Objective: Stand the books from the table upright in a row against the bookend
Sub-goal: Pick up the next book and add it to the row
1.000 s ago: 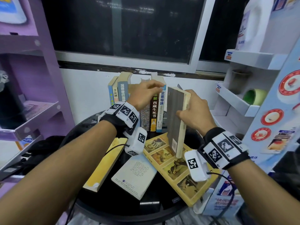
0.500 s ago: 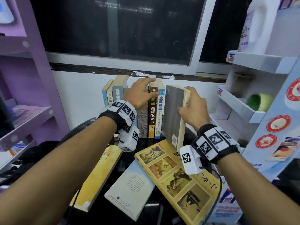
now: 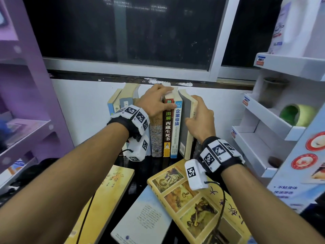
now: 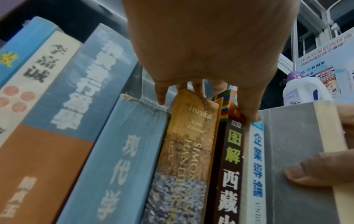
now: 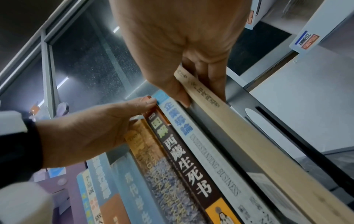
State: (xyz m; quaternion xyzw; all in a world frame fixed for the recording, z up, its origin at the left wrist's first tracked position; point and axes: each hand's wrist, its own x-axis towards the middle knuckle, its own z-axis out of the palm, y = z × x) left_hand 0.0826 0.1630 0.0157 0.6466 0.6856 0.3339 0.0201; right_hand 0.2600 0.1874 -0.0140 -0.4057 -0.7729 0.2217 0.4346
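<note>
A row of upright books (image 3: pixel 158 124) is seen at the far edge of the dark tabletop (image 3: pixel 151 166), backed by the white wall under the window. The right hand (image 3: pixel 198 118) is closed on a grey-covered book (image 3: pixel 186 124) at the right end of the row: the thumb is pressed on the grey cover and the fingers (image 5: pixel 214 75) are wrapped over the cream spine side. This book is held upright, flush against the pale blue-spined book (image 3: pixel 177 127) beside it; whether its lower edge rests on the tabletop cannot be told. The left hand (image 3: pixel 154 103) is laid over the tops of the row's middle books, fingers fairly straight and slightly spread, with the thumb against the top of the dark brown spine (image 3: pixel 168 127); nothing is gripped. The bookend is not made out. Three books are left flat toward the near edge: a yellow book (image 3: pixel 109 189) at near left, a pale blue book (image 3: pixel 144 215) in the middle, and a yellow illustrated book (image 3: pixel 195 206) at near right, overlapping the pale blue one.
</note>
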